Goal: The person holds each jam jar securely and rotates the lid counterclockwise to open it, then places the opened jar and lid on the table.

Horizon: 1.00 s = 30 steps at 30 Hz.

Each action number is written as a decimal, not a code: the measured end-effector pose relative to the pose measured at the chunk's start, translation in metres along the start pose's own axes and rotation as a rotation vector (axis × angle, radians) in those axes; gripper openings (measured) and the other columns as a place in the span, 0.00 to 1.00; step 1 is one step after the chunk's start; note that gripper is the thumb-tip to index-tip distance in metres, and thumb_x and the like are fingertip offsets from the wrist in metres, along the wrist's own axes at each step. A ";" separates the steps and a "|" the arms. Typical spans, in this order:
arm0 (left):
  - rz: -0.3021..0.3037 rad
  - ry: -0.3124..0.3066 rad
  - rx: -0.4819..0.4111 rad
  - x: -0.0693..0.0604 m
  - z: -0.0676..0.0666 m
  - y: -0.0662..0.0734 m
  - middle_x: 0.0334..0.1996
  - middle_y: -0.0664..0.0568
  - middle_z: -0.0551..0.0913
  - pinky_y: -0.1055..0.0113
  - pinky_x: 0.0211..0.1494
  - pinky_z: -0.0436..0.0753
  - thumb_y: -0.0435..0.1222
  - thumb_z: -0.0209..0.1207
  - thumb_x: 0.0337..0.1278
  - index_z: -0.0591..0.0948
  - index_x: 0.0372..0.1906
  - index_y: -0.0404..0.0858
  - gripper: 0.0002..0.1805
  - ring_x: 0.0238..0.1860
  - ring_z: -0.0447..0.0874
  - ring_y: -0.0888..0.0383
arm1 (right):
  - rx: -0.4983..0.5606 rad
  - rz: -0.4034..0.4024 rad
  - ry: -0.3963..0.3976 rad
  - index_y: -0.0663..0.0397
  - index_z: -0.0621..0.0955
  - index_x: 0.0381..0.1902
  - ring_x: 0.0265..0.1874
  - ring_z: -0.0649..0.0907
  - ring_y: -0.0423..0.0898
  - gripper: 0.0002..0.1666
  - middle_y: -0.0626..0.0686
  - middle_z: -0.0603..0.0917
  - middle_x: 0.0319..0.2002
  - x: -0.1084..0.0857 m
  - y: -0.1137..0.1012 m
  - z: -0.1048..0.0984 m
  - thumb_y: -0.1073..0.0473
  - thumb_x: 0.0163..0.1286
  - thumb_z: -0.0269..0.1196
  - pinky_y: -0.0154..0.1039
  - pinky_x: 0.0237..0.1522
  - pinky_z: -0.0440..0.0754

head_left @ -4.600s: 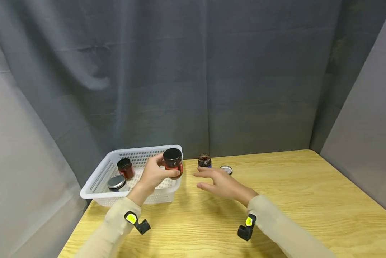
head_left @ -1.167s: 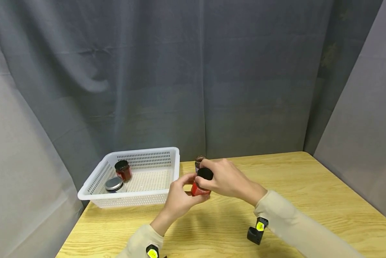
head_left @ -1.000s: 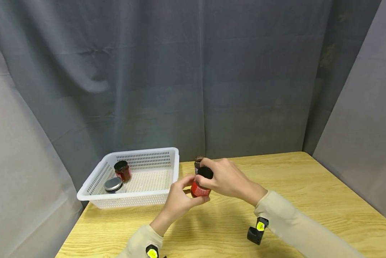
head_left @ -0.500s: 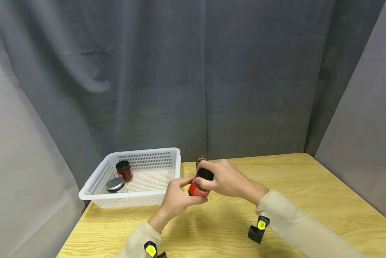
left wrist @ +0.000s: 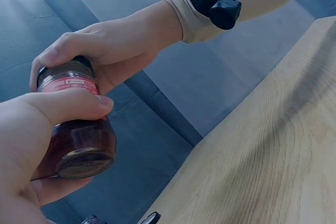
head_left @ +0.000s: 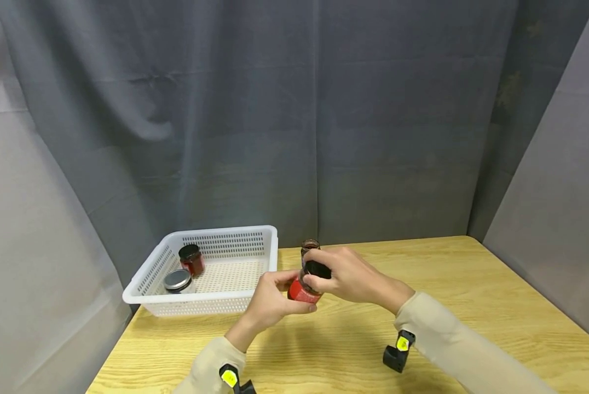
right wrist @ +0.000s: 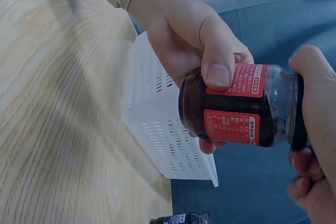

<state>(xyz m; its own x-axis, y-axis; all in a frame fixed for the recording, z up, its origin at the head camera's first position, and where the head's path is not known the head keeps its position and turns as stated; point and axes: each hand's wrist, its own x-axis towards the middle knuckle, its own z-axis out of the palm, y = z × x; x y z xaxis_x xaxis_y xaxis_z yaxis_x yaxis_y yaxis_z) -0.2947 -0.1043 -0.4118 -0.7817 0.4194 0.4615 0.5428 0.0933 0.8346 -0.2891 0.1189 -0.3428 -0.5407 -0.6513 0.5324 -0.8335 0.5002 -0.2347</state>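
Note:
My left hand (head_left: 267, 303) grips the glass body of a red-labelled jar (head_left: 303, 291) above the table, right of the basket. The fingers and thumb of my right hand (head_left: 356, 276) hold its black lid (head_left: 317, 269) from the other side. In the head view the jar leans, its top toward the right hand. Dark red contents show through the glass in the left wrist view, where the base of the jar (left wrist: 84, 145) faces the camera. The right wrist view shows clear glass neck below the lid (right wrist: 300, 116); whether the lid turns freely I cannot tell.
A white perforated basket (head_left: 201, 298) stands at left. Inside are a black-lidded red jar (head_left: 192, 261) and a silver-lidded jar (head_left: 178, 280). An uncapped jar (head_left: 310, 244) stands just behind the hands. A loose lid (left wrist: 151, 218) lies near it, hidden in the head view.
Since the oldest frame, my left hand has carried the jar rightward from the basket's edge, and my right hand has taken hold of its lid. Lately the jar has tilted slightly.

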 end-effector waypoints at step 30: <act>-0.063 -0.034 -0.075 0.000 -0.001 0.002 0.47 0.50 0.89 0.59 0.49 0.86 0.31 0.81 0.43 0.85 0.59 0.43 0.32 0.48 0.86 0.48 | -0.006 -0.010 -0.172 0.49 0.81 0.67 0.43 0.82 0.41 0.28 0.47 0.84 0.54 0.000 -0.004 -0.019 0.40 0.78 0.60 0.42 0.44 0.82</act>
<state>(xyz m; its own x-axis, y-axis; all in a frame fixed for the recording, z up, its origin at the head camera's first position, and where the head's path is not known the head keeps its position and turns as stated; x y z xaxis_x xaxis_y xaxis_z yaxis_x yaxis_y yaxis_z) -0.2936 -0.1048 -0.4098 -0.8021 0.4453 0.3979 0.4674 0.0535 0.8824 -0.2840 0.1280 -0.3266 -0.5445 -0.7439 0.3875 -0.8384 0.4965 -0.2250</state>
